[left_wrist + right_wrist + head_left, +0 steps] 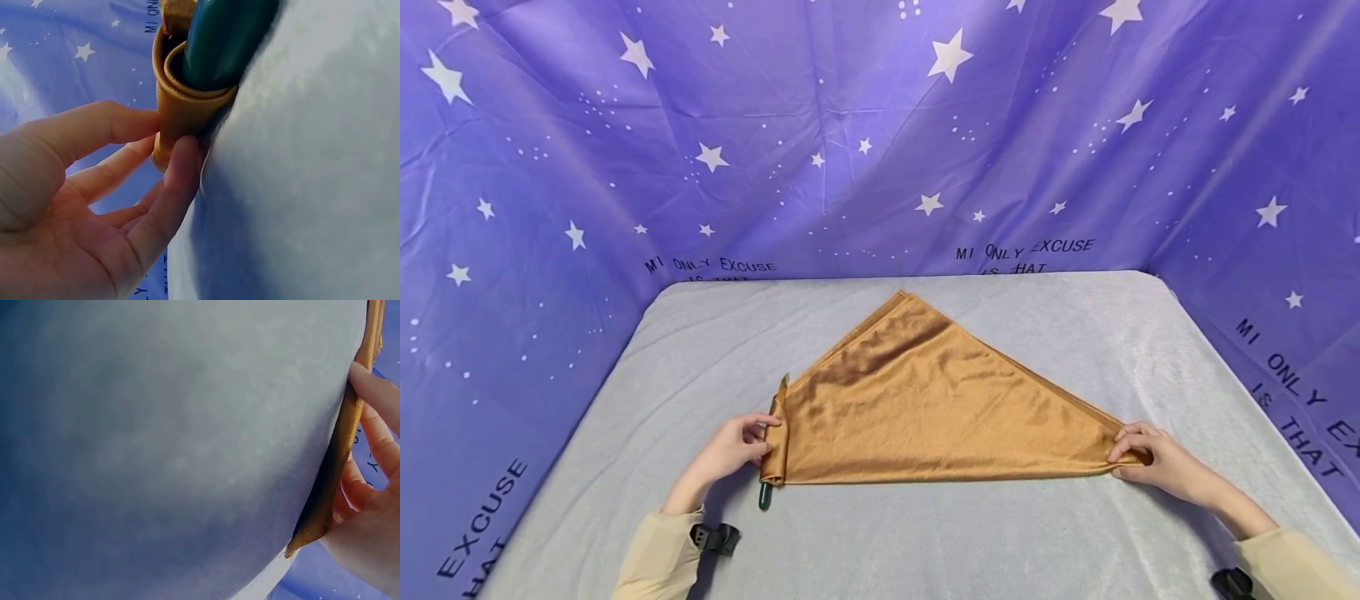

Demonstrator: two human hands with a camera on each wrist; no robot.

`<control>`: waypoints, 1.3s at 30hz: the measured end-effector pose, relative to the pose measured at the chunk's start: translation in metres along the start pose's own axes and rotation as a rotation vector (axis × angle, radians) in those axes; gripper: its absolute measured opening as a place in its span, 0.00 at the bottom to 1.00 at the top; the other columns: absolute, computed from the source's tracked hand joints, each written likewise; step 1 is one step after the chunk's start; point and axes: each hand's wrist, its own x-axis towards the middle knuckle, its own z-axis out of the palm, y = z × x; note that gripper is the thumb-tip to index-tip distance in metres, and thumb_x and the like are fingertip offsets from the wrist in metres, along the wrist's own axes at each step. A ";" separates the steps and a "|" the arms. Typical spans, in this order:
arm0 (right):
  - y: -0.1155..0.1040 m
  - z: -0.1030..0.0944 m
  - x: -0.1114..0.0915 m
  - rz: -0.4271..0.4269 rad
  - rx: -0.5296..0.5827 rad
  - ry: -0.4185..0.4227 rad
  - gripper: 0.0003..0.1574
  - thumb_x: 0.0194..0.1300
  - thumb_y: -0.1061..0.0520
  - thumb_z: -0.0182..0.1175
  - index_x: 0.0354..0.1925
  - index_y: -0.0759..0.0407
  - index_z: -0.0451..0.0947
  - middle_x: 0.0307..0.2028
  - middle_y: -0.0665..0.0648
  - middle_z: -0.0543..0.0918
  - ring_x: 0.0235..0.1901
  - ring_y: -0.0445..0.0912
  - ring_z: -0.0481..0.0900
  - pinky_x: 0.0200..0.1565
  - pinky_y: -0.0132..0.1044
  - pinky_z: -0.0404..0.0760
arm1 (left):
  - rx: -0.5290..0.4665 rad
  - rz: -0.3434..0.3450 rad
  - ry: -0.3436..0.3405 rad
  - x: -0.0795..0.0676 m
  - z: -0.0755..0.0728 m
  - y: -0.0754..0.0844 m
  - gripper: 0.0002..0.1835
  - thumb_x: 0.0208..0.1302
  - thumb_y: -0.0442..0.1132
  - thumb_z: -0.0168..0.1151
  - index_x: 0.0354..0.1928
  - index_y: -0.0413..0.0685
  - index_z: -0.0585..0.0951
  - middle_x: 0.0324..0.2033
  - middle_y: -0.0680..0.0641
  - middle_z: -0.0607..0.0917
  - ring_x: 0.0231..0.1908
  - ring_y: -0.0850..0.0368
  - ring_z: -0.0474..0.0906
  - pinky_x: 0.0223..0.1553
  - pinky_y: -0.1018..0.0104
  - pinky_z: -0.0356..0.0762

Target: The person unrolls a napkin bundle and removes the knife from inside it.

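Note:
A shiny golden-brown satin cloth [940, 400] lies folded in a triangle, its long edge toward me. Its left end is rolled round a slim object with a smooth, rounded dark green end [225, 44]; a narrow pointed tip [784, 385] sticks out at the far side. The cloth's layers hide the middle, so its kind is unclear. My left hand [732, 450] holds the roll [187, 112] from the left, between thumb and fingers. At the opposite end, my right hand [1168, 462] pinches the cloth's right corner [319, 512], thumb on the near edge, fingers over the top.
A pale grey plush cover [970, 542] spreads over the table. Purple curtains [865, 100] with white stars and lettering stand behind and at both sides. Each wrist wears a black strap [717, 539] below a beige sleeve [658, 554].

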 end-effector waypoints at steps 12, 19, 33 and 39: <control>0.000 0.000 0.000 0.003 0.001 -0.002 0.20 0.36 0.74 0.66 0.26 0.53 0.76 0.33 0.49 0.71 0.42 0.29 0.63 0.41 0.16 0.57 | -0.029 -0.017 0.003 -0.005 -0.005 -0.007 0.16 0.51 0.22 0.52 0.45 0.22 0.71 0.26 0.43 0.72 0.22 0.59 0.71 0.23 0.66 0.76; 0.000 0.000 0.000 -0.001 -0.002 -0.003 0.20 0.36 0.74 0.66 0.26 0.53 0.76 0.33 0.50 0.71 0.42 0.29 0.63 0.41 0.16 0.57 | -0.015 -0.026 0.016 -0.007 -0.006 -0.006 0.15 0.55 0.25 0.52 0.46 0.23 0.71 0.24 0.44 0.75 0.23 0.59 0.72 0.23 0.66 0.76; 0.000 0.000 0.000 -0.002 -0.003 -0.003 0.20 0.36 0.74 0.66 0.26 0.53 0.76 0.33 0.49 0.72 0.42 0.29 0.63 0.42 0.16 0.56 | 0.298 0.007 0.158 -0.015 0.003 0.017 0.09 0.54 0.30 0.60 0.39 0.39 0.79 0.22 0.51 0.75 0.23 0.61 0.69 0.24 0.70 0.66; -0.001 0.000 0.000 0.009 0.006 -0.003 0.20 0.36 0.74 0.66 0.26 0.54 0.76 0.33 0.49 0.71 0.42 0.29 0.63 0.41 0.16 0.57 | 0.379 0.023 0.151 -0.015 0.009 0.019 0.09 0.53 0.33 0.61 0.38 0.42 0.80 0.24 0.51 0.73 0.25 0.61 0.68 0.27 0.69 0.66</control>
